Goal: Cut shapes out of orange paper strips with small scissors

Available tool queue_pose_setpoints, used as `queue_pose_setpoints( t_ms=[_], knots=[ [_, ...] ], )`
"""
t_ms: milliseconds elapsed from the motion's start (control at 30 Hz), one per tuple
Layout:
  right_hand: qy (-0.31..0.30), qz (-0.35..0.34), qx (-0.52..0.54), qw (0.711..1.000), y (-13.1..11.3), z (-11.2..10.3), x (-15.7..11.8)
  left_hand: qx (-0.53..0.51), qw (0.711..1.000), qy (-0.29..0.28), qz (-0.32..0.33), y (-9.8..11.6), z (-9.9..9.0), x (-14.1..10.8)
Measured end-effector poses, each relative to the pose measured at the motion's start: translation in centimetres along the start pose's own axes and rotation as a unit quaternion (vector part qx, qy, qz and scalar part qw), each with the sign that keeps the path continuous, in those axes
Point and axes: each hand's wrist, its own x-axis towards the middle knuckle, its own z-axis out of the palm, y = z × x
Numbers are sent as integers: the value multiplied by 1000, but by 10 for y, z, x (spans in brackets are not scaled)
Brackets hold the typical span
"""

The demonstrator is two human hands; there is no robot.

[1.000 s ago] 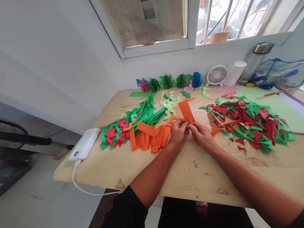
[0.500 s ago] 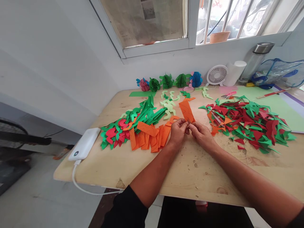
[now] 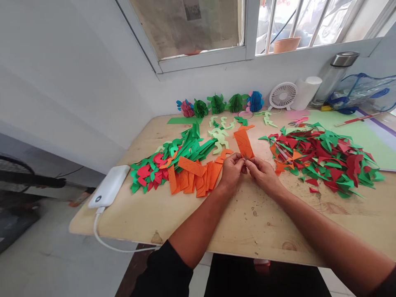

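An orange paper strip (image 3: 243, 142) with faint drawn lines stands out beyond my fingertips over the middle of the wooden table. My left hand (image 3: 232, 168) is closed at the strip's lower end, thumb and fingers pinched. Close against it, my right hand (image 3: 261, 171) is also closed, its fingertips meeting the left ones. Something small and dark shows between the fingertips, too small to make out. Left of my hands lie several orange paper pieces (image 3: 190, 177), overlapping. Beyond them are green paper cutouts (image 3: 192, 144) and red ones (image 3: 144, 172).
A heap of red and green scraps (image 3: 334, 159) covers the right side. Folded paper figures (image 3: 217, 104), a small white fan (image 3: 283, 96) and a glass bottle (image 3: 337, 76) stand along the wall. At the left edge lies a white power bank (image 3: 109, 186) with a cable.
The hands and orange strip hold nearly the same place, with only slight finger movement. The whole view has shifted a little.
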Motion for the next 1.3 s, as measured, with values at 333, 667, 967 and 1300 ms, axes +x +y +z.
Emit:
queue_pose_setpoints(
  t_ms=[333,667,967,1300],
  knots=[
    [-1,5,4,1000,-2,0,-1,7,1000,5,-7,-1,-1,1],
    [1,-5,-11,1000,-1,-1,0,11,1000,-3,-6,0,0,0],
    [2,-2,-8,1000,1,0,1,5,1000,-3,0,0,-1,0],
    [2,-9,-15,1000,3,0,1,3,1000,-2,-1,-1,-1,1]
  ],
)
